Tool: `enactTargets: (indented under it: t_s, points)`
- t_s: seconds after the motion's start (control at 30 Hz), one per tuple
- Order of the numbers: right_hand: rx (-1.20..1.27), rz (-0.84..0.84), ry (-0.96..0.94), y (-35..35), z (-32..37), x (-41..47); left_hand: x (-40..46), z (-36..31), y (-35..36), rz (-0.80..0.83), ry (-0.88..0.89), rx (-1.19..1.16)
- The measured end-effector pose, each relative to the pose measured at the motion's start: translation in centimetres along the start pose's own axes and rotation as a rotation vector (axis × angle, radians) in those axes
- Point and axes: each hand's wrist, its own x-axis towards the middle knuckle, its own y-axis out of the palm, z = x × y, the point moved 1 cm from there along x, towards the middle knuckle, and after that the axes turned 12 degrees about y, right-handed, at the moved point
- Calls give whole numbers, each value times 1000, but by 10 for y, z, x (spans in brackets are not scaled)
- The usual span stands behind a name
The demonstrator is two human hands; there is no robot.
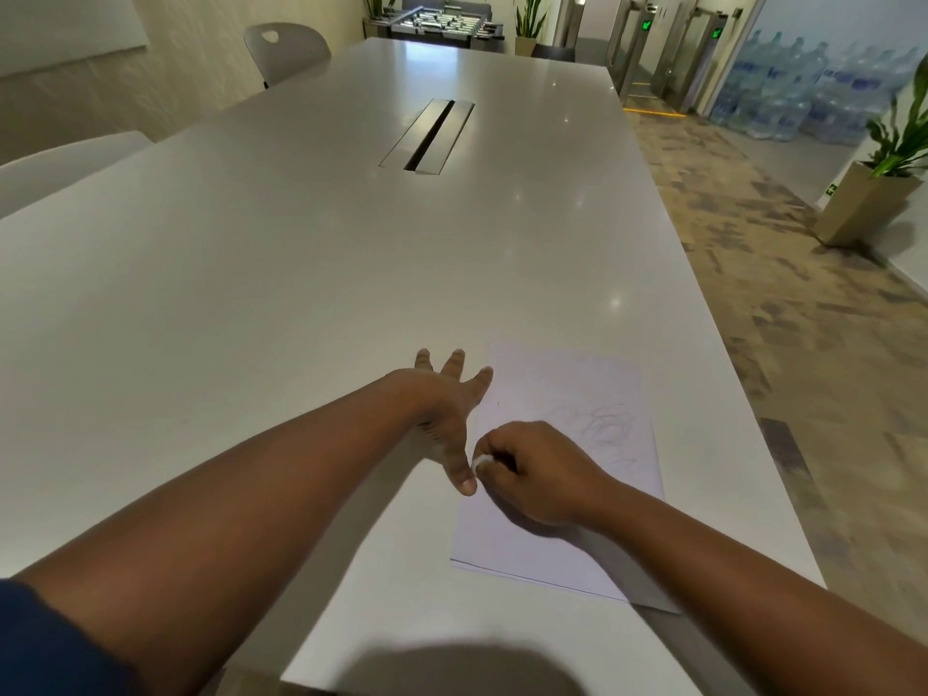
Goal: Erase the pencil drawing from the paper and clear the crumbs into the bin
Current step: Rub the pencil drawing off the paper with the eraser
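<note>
A white sheet of paper lies on the white table near its right front corner. Faint pencil scribbles mark the sheet's upper right part. My left hand lies flat with fingers spread at the paper's left edge, its thumb on the sheet. My right hand is curled over the paper and pinches a small white eraser, which sits close to my left thumb tip. No bin is in view.
A metal cable hatch is set into the table's middle. Grey chairs stand at the far left. The table's right edge runs close to the paper, with carpet floor and a potted plant beyond.
</note>
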Motion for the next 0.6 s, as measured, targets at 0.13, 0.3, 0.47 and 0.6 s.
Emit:
enactTargets:
  t_s: [0.13,0.3,0.47,0.6]
  points:
    - [50,-176,87,-7,-15,8,1,1,1,5,-6,-10]
    - [39,-66,36,-5,-13,3,-1,-1,0,9,-2,-8]
    - [20,-93,11,-1,-9,-1,-2,-1,0,4,-3,-6]
    - [15,-140,69,-4,-13,2,-2,-2,-1,6,-4,-7]
